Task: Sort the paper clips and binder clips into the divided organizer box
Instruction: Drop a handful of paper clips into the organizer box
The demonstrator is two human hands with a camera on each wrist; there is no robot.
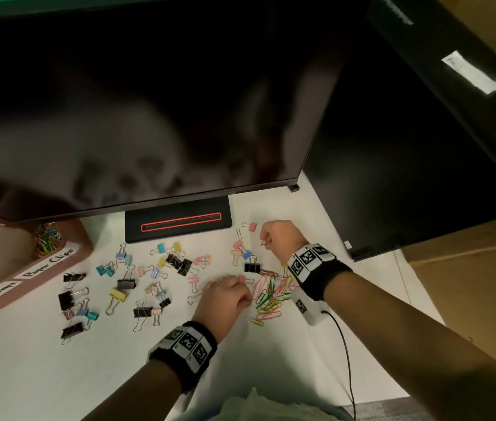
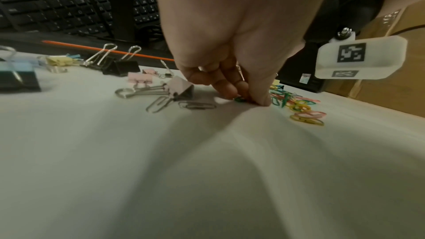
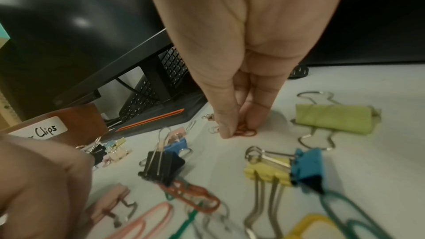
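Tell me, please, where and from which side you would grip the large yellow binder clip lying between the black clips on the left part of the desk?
I would probably pinch the large yellow binder clip across its folded body from above. The body stands proud of the white desk, while its wire handles lie flat, pointing toward the near edge, and seem harder to catch. Free desk lies around it.

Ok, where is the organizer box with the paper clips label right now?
In the head view the organizer box sits at the far left of the desk, under the monitor's lower edge, left of the scattered binder clips.
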